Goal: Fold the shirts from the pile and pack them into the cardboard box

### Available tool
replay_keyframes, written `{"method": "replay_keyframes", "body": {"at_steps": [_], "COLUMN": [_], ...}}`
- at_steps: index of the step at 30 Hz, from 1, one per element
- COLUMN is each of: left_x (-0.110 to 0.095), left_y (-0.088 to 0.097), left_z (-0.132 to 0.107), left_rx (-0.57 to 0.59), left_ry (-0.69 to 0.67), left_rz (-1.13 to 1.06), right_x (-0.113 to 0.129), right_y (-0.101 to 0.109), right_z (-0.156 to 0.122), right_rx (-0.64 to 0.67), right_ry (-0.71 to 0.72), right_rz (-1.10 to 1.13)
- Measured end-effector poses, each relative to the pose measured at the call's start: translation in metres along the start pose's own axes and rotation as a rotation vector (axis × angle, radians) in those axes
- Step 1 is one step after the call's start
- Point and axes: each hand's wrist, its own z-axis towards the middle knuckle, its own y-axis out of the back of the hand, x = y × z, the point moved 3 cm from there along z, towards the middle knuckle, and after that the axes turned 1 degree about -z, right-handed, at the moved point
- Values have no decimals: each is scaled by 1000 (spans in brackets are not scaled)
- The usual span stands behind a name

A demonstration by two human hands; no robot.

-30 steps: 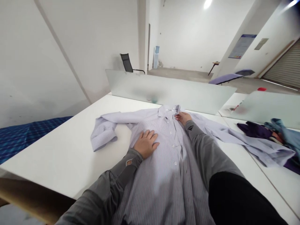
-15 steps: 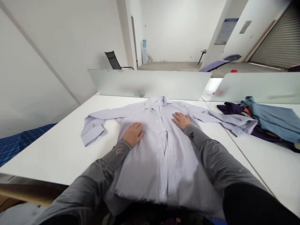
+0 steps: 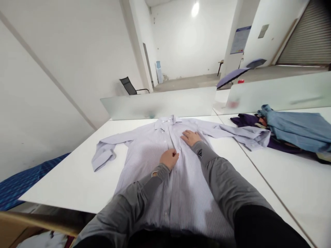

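A pale lilac striped shirt (image 3: pixel 144 158) lies front up on the white table, collar at the far end and sleeves spread to both sides. Its lower end reaches the near table edge by my body. My left hand (image 3: pixel 169 158) is curled closed at the button placket, midway up the front, and appears to pinch the fabric there; its fingertips are partly hidden. Flat on the upper right chest of the shirt rests my right hand (image 3: pixel 190 137), its fingers stretched out.
Right of the shirt, a pile of clothes with blue denim (image 3: pixel 297 129) on top lies beside the right cuff. A frosted glass divider (image 3: pixel 160 103) borders the table's far side. Blue patterned cloth (image 3: pixel 33 179) is beyond the left edge. Below the near left edge is an open box (image 3: pixel 15 230).
My left hand has moved right from the left chest to the placket, and its fingers have closed. My right hand stays flat on the shirt. The camera view has tilted and shifted.
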Motion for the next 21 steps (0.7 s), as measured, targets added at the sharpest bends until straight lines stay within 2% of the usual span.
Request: {"method": "replay_keyframes", "body": {"at_steps": [2, 7, 11, 14, 17, 21], "left_x": [6, 18, 19, 18, 17, 18], "left_y": [6, 16, 17, 16, 14, 12], "left_z": [-7, -21, -30, -38, -42, -44], "left_rx": [-24, 28, 21, 20, 54, 60], "left_ry": [30, 57, 50, 2, -29, 26], "left_rz": [31, 126, 100, 3, -131, -225], "right_x": [-11, -41, -48, -51, -61, -88], "right_y": [4, 14, 28, 39, 49, 73], "right_z": [0, 2, 15, 19, 8, -23], "right_rx": [-14, -32, -31, -27, -24, -65], "right_ry": [-37, -174, -238, -265, -309, -406], "right_rz": [17, 33, 70, 92, 97, 81]}}
